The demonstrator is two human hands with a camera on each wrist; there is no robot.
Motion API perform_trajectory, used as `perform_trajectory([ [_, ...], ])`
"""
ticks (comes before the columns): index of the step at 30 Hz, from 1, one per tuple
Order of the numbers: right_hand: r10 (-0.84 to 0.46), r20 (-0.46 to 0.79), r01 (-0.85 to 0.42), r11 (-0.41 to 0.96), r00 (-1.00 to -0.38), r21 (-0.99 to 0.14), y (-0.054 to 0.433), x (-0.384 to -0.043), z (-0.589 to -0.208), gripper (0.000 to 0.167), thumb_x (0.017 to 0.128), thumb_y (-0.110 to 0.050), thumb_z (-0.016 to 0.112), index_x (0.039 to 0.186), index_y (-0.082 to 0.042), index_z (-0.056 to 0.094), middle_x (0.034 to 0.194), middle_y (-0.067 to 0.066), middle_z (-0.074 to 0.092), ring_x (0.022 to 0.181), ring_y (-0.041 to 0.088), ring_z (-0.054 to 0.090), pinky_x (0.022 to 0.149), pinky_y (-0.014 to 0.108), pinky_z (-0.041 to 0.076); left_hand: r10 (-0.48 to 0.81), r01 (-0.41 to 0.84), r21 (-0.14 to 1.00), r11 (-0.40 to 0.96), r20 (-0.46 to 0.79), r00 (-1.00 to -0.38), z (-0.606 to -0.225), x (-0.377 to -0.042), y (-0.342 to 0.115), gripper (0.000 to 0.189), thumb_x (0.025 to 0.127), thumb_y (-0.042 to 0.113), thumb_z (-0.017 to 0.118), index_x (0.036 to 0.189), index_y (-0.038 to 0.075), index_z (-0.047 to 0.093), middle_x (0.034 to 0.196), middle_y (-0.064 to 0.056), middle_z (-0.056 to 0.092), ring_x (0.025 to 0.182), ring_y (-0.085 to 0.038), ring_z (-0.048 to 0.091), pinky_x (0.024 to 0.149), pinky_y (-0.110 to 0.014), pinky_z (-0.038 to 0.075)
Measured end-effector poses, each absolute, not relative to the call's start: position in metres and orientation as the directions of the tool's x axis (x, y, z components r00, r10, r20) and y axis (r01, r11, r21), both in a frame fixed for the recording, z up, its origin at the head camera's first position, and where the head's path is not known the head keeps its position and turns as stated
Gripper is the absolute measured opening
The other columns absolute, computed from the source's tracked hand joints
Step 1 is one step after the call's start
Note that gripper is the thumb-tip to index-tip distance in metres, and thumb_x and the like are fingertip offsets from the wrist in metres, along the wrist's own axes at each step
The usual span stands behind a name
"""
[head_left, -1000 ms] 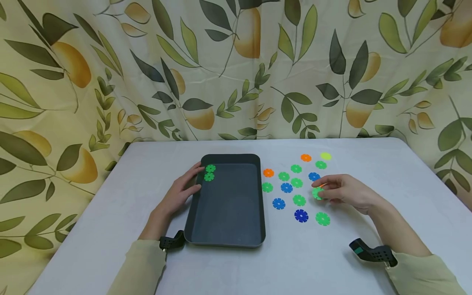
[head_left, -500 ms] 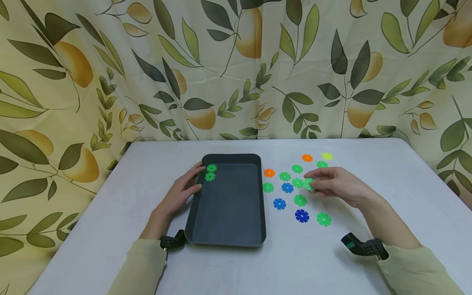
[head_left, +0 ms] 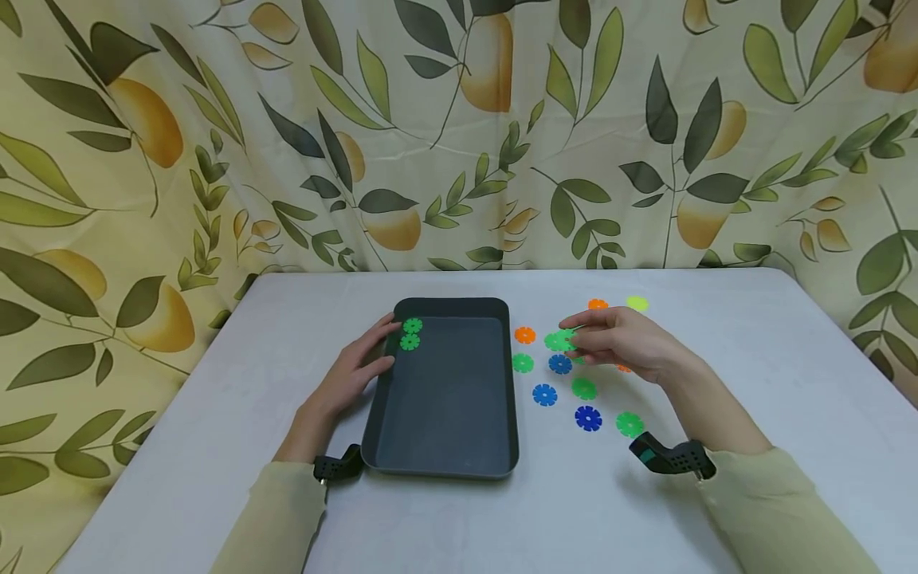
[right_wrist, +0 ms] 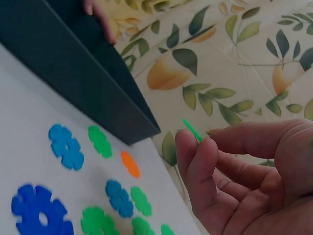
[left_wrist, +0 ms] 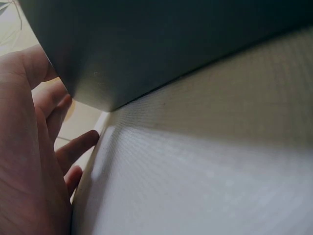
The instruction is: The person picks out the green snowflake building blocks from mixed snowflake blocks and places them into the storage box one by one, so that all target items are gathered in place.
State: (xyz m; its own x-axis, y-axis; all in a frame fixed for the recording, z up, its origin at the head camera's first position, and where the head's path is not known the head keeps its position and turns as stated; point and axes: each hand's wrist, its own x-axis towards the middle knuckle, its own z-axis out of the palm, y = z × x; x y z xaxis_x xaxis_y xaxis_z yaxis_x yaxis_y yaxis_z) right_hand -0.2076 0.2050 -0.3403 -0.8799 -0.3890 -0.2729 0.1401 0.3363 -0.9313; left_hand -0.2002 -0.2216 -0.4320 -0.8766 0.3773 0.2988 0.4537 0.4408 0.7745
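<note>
My right hand (head_left: 627,341) pinches a green interlocking disc (right_wrist: 191,129) between thumb and fingertips, up off the table; the right wrist view shows the disc edge-on. In the head view it overlaps another green disc (head_left: 552,341) lying on the table. At the dark grey tray (head_left: 441,406), my left hand (head_left: 347,373) touches the left rim near the far corner, its fingers loosely extended. The left wrist view has those fingers beside the tray's outer wall (left_wrist: 171,44). Inside the tray, two green discs (head_left: 410,342) lie one before the other along the left side.
Right of the tray lie several loose discs: orange (head_left: 525,335), light blue (head_left: 545,395), dark blue (head_left: 588,418), green (head_left: 630,424) and yellow (head_left: 637,303). My right hand hides some. A leaf-and-fruit patterned curtain (head_left: 430,159) hangs behind the white table (head_left: 459,526).
My right hand has moved left and slightly away from me, carrying the green disc up from the right side of the loose discs toward the tray. The left hand stays on the tray's rim.
</note>
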Motion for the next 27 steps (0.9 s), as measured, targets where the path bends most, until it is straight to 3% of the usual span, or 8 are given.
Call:
perform_trajectory([
  [12,-0.447,-0.244,0.149,0.235,-0.861,-0.960,0.159,-0.223,-0.331,0.042,0.101,-0.005,0.058,0.139,0.012,0.050,0.101,0.009,0.068,0.086,0.017,0.069,0.078,0.026,0.057,0.385,0.465,0.765,0.446,0.305,-0.871,-0.431,-0.199,-0.220,0.051,0.101,0.010,0.056,0.150,0.001,0.044,0.164,-0.012,0.028,0.151,-0.030,0.021,0.119,-0.056,0.015],
  [18,-0.462,-0.233,0.154,0.201,-0.856,-0.967,0.136,-0.231,-0.332,0.041,0.101,-0.005,0.057,0.137,0.011,0.051,0.102,0.011,0.070,0.088,0.022,0.070,0.078,0.026,0.057,0.376,0.453,0.766,0.456,0.296,-0.878,-0.431,-0.199,-0.221,0.052,0.101,0.013,0.057,0.150,0.003,0.045,0.164,-0.009,0.029,0.151,-0.028,0.022,0.119,-0.056,0.016],
  [27,-0.480,-0.227,0.167,0.164,-0.848,-0.972,0.094,-0.239,-0.334,0.038,0.098,-0.002,0.061,0.133,0.011,0.056,0.101,0.013,0.073,0.085,0.020,0.072,0.074,0.022,0.057,0.380,0.460,0.767,0.448,0.302,-0.874,-0.431,-0.199,-0.221,0.051,0.101,0.010,0.056,0.150,0.002,0.045,0.164,-0.009,0.029,0.151,-0.028,0.022,0.119,-0.056,0.016],
])
